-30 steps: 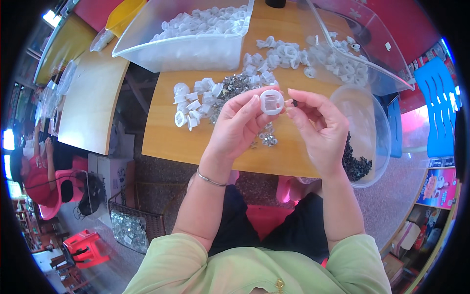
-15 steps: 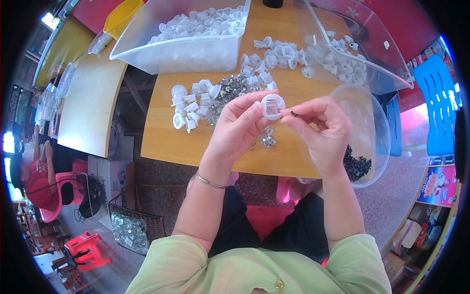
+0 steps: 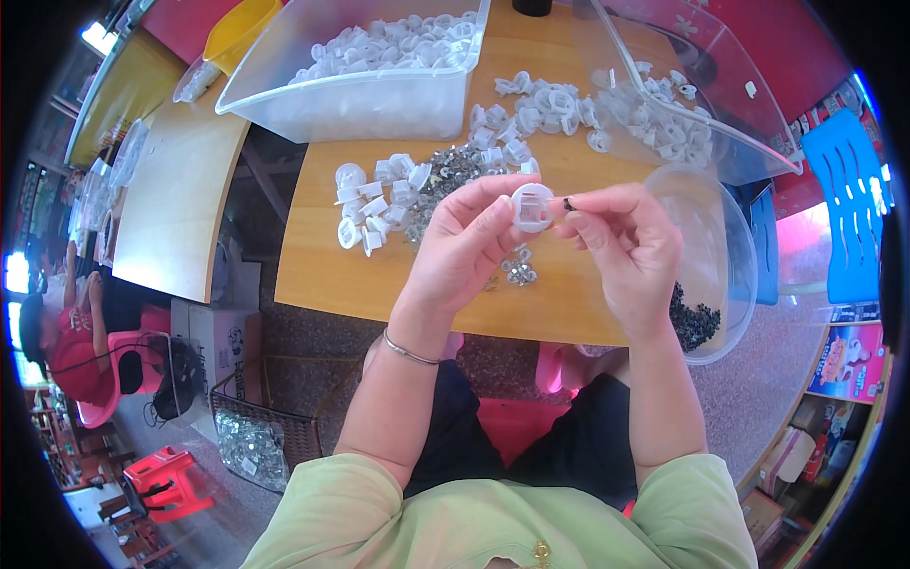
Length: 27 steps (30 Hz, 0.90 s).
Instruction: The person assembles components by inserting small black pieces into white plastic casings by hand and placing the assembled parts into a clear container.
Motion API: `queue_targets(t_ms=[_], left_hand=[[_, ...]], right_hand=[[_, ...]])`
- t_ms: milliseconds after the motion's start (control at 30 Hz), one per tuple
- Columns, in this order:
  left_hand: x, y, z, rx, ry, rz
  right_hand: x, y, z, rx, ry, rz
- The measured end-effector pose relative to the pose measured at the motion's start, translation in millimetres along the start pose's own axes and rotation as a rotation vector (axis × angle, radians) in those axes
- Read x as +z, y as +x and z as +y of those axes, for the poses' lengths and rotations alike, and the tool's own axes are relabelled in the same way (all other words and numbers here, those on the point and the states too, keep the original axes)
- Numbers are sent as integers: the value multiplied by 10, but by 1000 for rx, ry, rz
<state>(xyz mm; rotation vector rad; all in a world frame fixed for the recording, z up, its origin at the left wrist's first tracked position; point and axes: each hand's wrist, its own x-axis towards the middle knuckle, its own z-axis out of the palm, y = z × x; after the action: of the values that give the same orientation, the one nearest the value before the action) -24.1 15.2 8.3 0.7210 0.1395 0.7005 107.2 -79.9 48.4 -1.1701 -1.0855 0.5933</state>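
Observation:
Between its thumb and fingers, my left hand [image 3: 469, 230] grips a round white plastic housing [image 3: 532, 208] with rectangular slots in its face. Just to its right, my right hand [image 3: 621, 242] pinches a tiny black part [image 3: 568, 205]. The two pieces are held close together above the table; the black part's exact shape is too small to tell. Below them on the wood lies a little cluster of shiny metal pieces [image 3: 518, 271]. Past my left hand is a heap of small metal parts [image 3: 445, 175], beside loose white housings [image 3: 372, 204].
A clear bin [image 3: 379, 95] full of white housings stands at the back, another clear bin [image 3: 758, 156] at the far right. A round clear tub [image 3: 744, 256] with small black parts [image 3: 695, 321] is beside my right hand. A person [image 3: 81, 341] sits at left.
My right hand has turned slightly, and its fingertips with the black part have shifted up. The white housing has tilted a little and moved slightly right.

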Motion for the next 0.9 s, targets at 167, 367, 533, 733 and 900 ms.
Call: queue_targets(t_ms=[167,367,533,733,900], left_hand=[[-30,5,-31,27,-1,-51],[24,6,-60,10,20,-53],[44,-4,-79,-7,-19,-58],[52,-18,-68,-6,-23,-59],[55,-21,-70,1,-6,-46]], right_hand=[[-35,49,51,-193,-181,11],[-12,48,101,-178,-192,11],[-1,36,129,-76,-112,-5],[18,20,123,62,43,-19],[6,28,169,94,132,-37]])
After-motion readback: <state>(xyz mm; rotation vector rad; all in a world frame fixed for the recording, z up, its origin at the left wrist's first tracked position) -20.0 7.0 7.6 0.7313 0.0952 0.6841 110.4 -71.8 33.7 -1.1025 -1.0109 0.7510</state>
